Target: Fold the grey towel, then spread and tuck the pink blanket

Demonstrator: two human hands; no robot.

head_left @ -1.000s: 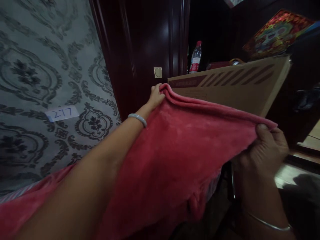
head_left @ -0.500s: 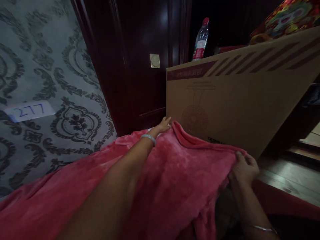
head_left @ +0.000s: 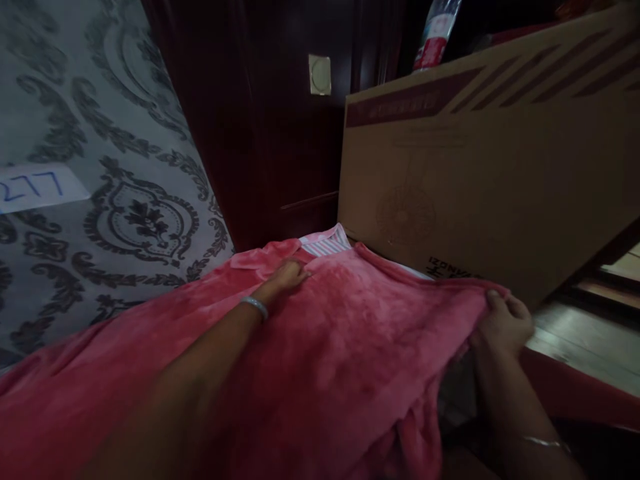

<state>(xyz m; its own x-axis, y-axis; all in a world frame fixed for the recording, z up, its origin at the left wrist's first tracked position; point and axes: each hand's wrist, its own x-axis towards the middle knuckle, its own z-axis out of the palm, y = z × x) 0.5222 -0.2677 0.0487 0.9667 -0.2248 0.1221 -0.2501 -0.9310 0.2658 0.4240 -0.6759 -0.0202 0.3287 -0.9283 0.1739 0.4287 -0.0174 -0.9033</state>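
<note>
A pink plush blanket (head_left: 340,320) is spread out in front of me, its far edge near the cardboard box. My right hand (head_left: 505,325) pinches the blanket's right corner between thumb and fingers, lifting it so that the edge hangs in folds below. On the left part of the blanket, my left hand (head_left: 290,275) is closed on the fabric close to the far edge; its fingertips are partly hidden. Just beyond that hand, a striped cloth (head_left: 327,245) shows from under the blanket.
A large cardboard box (head_left: 480,180) stands behind the blanket, with a plastic bottle (head_left: 434,43) by its top edge. Patterned wallpaper (head_left: 145,213) bears a paper marked 277 (head_left: 45,187). A dark wooden panel (head_left: 270,133) holds a switch plate (head_left: 320,75). Floor shows at right.
My left hand has drawn back toward me and left along the blanket, and the striped cloth has come into sight. My right hand keeps its hold on the corner. The view has tilted down.
</note>
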